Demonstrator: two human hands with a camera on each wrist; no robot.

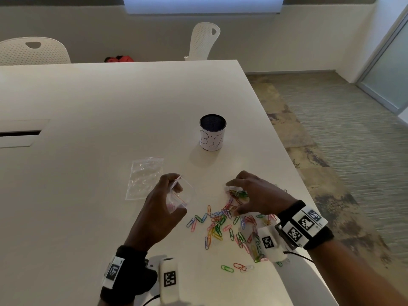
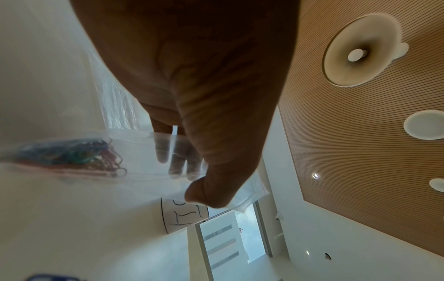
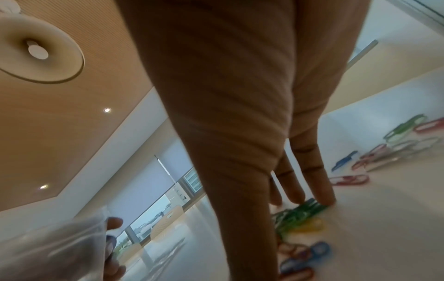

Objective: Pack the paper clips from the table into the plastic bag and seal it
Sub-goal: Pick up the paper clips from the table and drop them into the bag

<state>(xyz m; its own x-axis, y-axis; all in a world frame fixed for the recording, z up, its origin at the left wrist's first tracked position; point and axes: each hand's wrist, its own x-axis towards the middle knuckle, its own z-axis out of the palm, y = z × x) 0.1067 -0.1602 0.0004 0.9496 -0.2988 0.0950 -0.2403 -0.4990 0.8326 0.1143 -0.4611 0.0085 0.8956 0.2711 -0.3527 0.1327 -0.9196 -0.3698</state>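
My left hand (image 1: 178, 195) holds a small clear zip bag (image 1: 187, 193) off the table, thumb and fingers pinching its mouth. In the left wrist view the bag (image 2: 144, 152) has a bunch of coloured paper clips (image 2: 72, 155) inside, and my left hand (image 2: 190, 178) grips its rim. A loose pile of coloured paper clips (image 1: 220, 224) lies on the white table (image 1: 88, 96) by its right edge. My right hand (image 1: 237, 196) arches over the far end of the pile. Its fingers and thumb close round a bunch of green and yellow clips (image 3: 298, 214).
A second clear zip bag (image 1: 144, 177) lies flat on the table left of my left hand. A dark cup with a paper label reading BIN (image 1: 212, 132) stands behind the clips. The table's right edge (image 1: 293, 162) runs close to the pile. Two white chairs stand beyond the table.
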